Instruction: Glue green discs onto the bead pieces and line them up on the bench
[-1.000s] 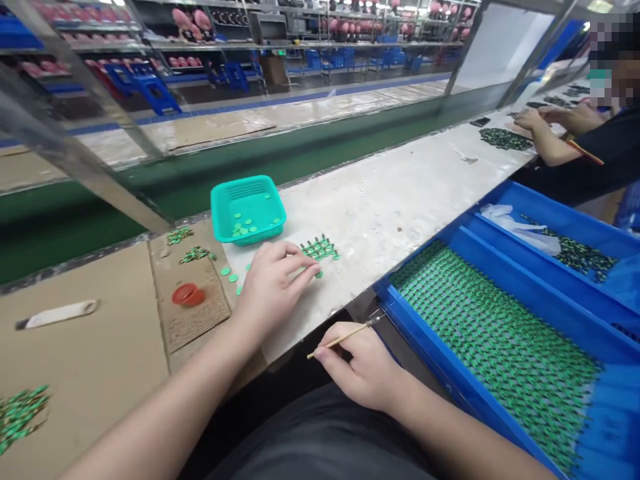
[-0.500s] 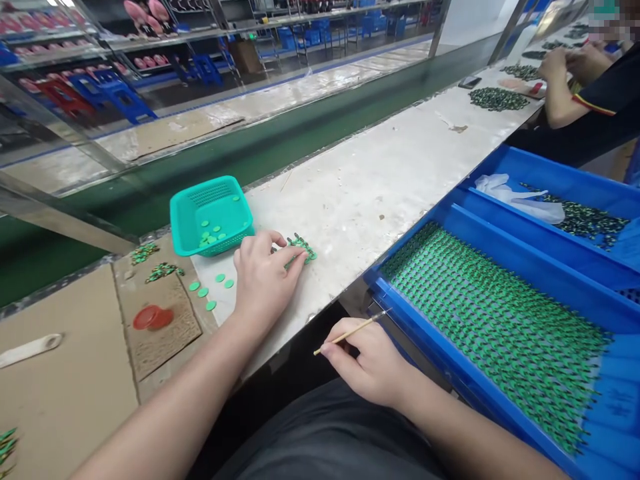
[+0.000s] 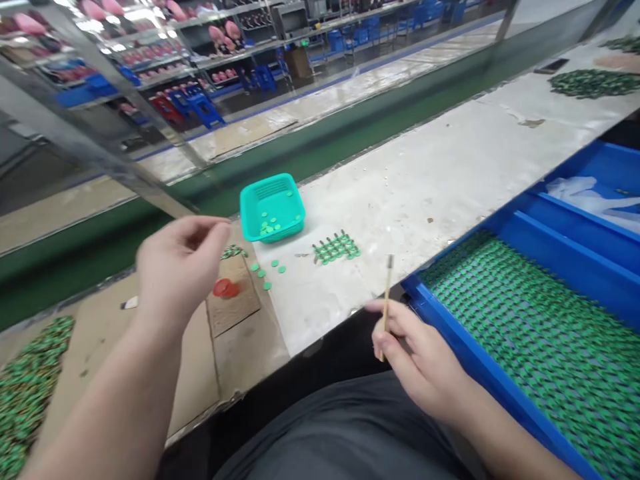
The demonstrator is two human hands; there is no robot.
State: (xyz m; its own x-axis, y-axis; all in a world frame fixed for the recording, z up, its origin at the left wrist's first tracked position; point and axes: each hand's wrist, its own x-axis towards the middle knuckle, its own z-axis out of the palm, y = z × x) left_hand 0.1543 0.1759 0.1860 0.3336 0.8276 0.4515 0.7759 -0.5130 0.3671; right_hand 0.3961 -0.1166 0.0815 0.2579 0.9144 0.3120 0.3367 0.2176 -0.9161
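Observation:
My left hand point(image 3: 177, 270) is raised above the cardboard mat, fingers loosely curled; whether it holds a small piece I cannot tell. My right hand point(image 3: 425, 363) sits near my lap at the bench edge and holds a thin brush point(image 3: 387, 293) upright. A small cluster of green parts point(image 3: 336, 248) lies on the white bench, apart from both hands. Several loose green discs point(image 3: 265, 273) lie beside it. A teal basket point(image 3: 273, 208) with more discs stands behind them.
A blue tray point(image 3: 505, 393) packed with rows of green parts is at my right. A red cap point(image 3: 224, 288) rests on a cardboard mat point(image 3: 235, 313). A heap of green parts point(image 3: 27, 380) lies far left. A green conveyor belt point(image 3: 320, 143) runs behind the bench.
My left hand lifted off the green cluster and moved left and up. My right hand turned the brush from slanted to upright. The view swung left, and the co-worker is out of sight.

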